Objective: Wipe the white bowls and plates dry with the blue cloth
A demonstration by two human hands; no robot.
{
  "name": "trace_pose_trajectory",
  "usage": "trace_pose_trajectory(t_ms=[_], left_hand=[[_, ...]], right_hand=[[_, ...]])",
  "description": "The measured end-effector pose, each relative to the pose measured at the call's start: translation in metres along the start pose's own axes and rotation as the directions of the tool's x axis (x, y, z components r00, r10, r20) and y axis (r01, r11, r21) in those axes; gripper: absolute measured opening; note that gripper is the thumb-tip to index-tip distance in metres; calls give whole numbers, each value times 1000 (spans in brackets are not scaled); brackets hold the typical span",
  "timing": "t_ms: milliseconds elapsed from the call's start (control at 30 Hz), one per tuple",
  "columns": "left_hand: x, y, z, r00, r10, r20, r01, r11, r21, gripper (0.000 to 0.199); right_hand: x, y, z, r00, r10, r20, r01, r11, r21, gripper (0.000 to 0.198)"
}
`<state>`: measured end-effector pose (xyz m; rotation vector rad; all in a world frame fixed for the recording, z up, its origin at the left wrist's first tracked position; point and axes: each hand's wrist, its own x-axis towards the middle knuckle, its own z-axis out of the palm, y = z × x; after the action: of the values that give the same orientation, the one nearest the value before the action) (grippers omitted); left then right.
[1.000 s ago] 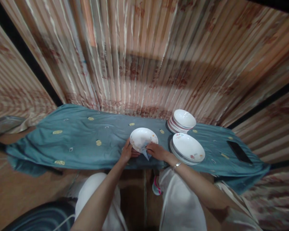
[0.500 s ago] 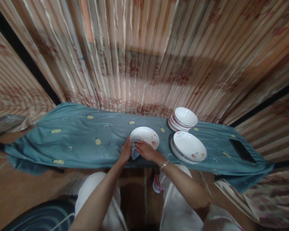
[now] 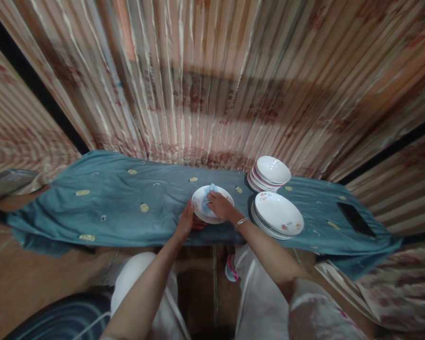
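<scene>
A white plate (image 3: 217, 219) with a floral pattern is at the middle of the cloth-covered table. My left hand (image 3: 187, 221) grips its left and near edge, with fingers reaching under the rim. On the plate's upper face, my right hand (image 3: 219, 206) presses a light blue cloth (image 3: 211, 189), which bunches out past the fingers toward the far rim. A bracelet is on my right wrist. To the right stands a stack of floral plates (image 3: 279, 215), and behind it a stack of white bowls (image 3: 273, 171).
A teal patterned cloth (image 3: 113, 203) covers the long narrow table. A black phone (image 3: 356, 220) lies at its right end. Pleated curtains (image 3: 212, 94) hang behind, between dark poles (image 3: 38, 80). A dark round object (image 3: 63, 321) is on the floor at lower left.
My right hand has slid the cloth from the plate's left near edge to its far part. My left hand stays at the left side, its fingers now further under the rim.
</scene>
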<state>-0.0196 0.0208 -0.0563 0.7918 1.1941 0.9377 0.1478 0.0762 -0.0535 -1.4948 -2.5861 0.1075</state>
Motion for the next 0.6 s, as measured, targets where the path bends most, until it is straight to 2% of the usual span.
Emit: trace_pose_trajectory(t_ms=[67, 200, 267, 467, 600], left_hand=[[0, 0, 0, 1000, 12, 5, -12, 1000, 3, 63], [-1, 2, 2, 1000, -2, -2, 2, 1000, 12, 62], [-2, 4, 3, 1000, -9, -9, 9, 1000, 7, 62], [-5, 6, 5, 1000, 4, 3, -4, 1000, 13, 61], [-4, 7, 6, 1000, -12, -9, 12, 1000, 8, 60]], right_hand=[[-8, 8, -2, 1000, 12, 11, -12, 999, -48, 32], [-29, 15, -7, 988, -96, 119, 118, 974, -195, 24], [-37, 14, -10, 981, -109, 161, 144, 963, -226, 25], [-53, 2, -20, 984, 58, 169, -43, 995, -89, 25], [-61, -10, -23, 980, 99, 171, -91, 994, -57, 30]])
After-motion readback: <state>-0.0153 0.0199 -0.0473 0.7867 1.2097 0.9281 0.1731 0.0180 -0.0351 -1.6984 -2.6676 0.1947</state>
